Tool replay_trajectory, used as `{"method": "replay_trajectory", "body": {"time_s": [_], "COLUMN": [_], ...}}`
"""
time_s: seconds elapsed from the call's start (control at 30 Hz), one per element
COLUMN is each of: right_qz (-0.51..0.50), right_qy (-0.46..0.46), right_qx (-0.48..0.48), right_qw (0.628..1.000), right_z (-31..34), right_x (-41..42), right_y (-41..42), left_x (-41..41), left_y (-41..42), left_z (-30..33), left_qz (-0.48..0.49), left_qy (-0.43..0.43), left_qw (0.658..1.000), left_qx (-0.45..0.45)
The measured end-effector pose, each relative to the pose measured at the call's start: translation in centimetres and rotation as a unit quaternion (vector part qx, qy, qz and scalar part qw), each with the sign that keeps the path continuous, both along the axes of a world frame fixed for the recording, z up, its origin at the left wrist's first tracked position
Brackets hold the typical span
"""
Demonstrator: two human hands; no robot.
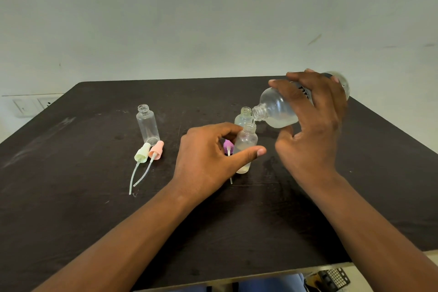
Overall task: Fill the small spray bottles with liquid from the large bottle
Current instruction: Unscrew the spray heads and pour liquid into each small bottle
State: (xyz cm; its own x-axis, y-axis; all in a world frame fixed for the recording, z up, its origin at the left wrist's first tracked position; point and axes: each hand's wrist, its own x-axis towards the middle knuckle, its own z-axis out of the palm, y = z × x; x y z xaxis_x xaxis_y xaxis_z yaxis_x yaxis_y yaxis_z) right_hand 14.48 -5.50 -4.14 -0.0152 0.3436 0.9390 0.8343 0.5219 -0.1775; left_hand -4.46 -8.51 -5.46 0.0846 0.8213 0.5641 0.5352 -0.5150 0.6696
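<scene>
My right hand (312, 125) grips the large clear bottle (277, 110), tilted with its open neck down to the left, right over the mouth of a small bottle (246, 142). My left hand (208, 159) holds that small bottle upright on the dark table (94, 208) between thumb and fingers; a little liquid lies at its bottom. A second small open bottle (244, 116) stands just behind it. A third open, empty small bottle (147, 124) stands at the left.
A green spray cap (142, 152) and a pink spray cap (156, 150) with dip tubes lie in front of the left bottle. A purple spray cap (228, 146) lies behind my left hand. The wall is just beyond the table's far edge.
</scene>
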Motion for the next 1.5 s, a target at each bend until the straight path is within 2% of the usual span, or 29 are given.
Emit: {"method": "replay_trajectory", "body": {"time_s": [1.5], "right_qz": [0.003], "right_qy": [-0.005], "right_qx": [-0.001], "right_qw": [1.0], "right_z": [-0.12], "right_x": [-0.01], "right_y": [0.0], "left_x": [0.0], "left_y": [0.06], "left_z": [-0.05], "left_qz": [-0.007], "left_qy": [0.002], "left_qw": [1.0], "left_qx": [0.006]}}
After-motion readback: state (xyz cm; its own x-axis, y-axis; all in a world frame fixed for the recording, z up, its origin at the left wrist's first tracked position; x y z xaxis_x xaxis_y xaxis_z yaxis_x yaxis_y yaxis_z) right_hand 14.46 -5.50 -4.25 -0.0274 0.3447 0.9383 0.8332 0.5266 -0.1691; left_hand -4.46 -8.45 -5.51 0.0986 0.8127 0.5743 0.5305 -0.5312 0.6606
